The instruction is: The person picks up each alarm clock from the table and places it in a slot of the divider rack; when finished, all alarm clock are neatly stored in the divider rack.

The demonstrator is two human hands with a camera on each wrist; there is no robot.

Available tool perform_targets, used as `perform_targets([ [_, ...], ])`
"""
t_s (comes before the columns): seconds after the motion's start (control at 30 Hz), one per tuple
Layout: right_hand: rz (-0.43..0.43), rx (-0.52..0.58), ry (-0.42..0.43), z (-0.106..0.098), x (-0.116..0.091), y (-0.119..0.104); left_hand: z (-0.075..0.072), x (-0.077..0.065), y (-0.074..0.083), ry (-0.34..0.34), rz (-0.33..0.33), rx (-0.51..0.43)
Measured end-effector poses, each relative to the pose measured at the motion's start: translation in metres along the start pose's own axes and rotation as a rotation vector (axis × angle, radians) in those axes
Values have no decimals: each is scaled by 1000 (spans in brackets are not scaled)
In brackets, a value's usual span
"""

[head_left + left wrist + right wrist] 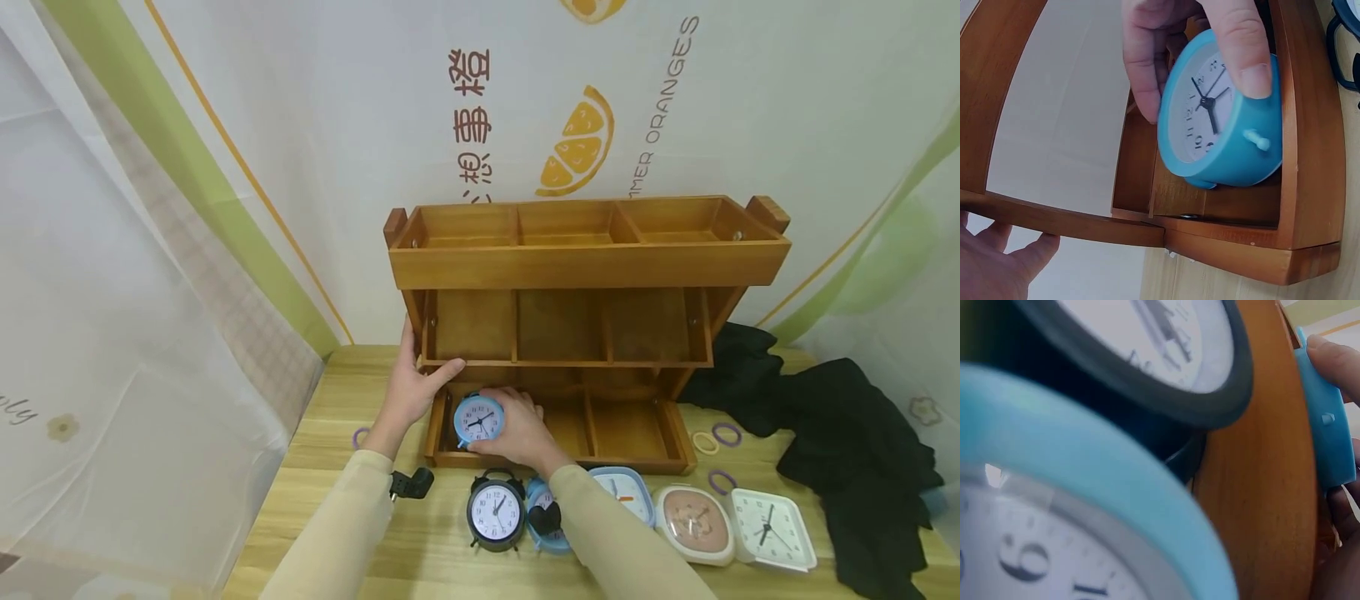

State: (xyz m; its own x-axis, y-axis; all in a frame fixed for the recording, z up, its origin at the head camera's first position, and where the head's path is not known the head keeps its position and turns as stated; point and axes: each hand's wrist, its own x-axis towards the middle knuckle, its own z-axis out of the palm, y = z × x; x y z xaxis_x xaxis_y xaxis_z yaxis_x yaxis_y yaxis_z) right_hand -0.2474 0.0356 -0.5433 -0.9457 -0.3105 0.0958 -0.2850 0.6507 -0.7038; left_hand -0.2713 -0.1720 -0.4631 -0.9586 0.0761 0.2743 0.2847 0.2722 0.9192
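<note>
My right hand [522, 429] grips a round blue alarm clock [478, 419] with a white dial, fingers and thumb around its rim. The clock sits tilted within the left compartment of the bottom tray [558, 458] of a tiered wooden box. In the left wrist view, the thumb presses the side of the blue clock [1244, 150] close to the tray's front wall. My left hand [411, 392] touches the box's left side, fingers extended along it and thumb spread toward the middle tray [562, 325]. Its fingertips meet the wooden side in the left wrist view.
Before the box stand a black alarm clock [496, 512], another blue clock [542, 533] partly behind my right sleeve, a light-blue square clock [637, 497], a pink-faced clock [696, 523] and a white square clock [772, 529]. Hair ties [722, 481] and black cloth [855, 433] lie right.
</note>
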Motion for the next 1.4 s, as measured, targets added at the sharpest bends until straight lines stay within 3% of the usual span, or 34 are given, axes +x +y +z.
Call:
perform_targets([
  [0.57, 22, -101, -28, 3, 4, 1, -2, 0, 5, -24, -34, 11],
  [0.7, 20, -118, -38, 3, 3, 0, -4, -8, 31, -40, -66, 27],
  [0.73, 22, -121, -41, 3, 3, 1, -4, -8, 31, -41, -67, 28],
  [0.8, 18, -129, -40, 4, 3, 2, -4, -9, 29, -41, -56, 30],
  [0.93, 8, -134, -31, 6, 3, 4, -3, -2, 4, -20, -27, 35],
  [1.4, -32, -119, -54, -1, -2, 4, -3, -2, 1, -17, -4, 20],
])
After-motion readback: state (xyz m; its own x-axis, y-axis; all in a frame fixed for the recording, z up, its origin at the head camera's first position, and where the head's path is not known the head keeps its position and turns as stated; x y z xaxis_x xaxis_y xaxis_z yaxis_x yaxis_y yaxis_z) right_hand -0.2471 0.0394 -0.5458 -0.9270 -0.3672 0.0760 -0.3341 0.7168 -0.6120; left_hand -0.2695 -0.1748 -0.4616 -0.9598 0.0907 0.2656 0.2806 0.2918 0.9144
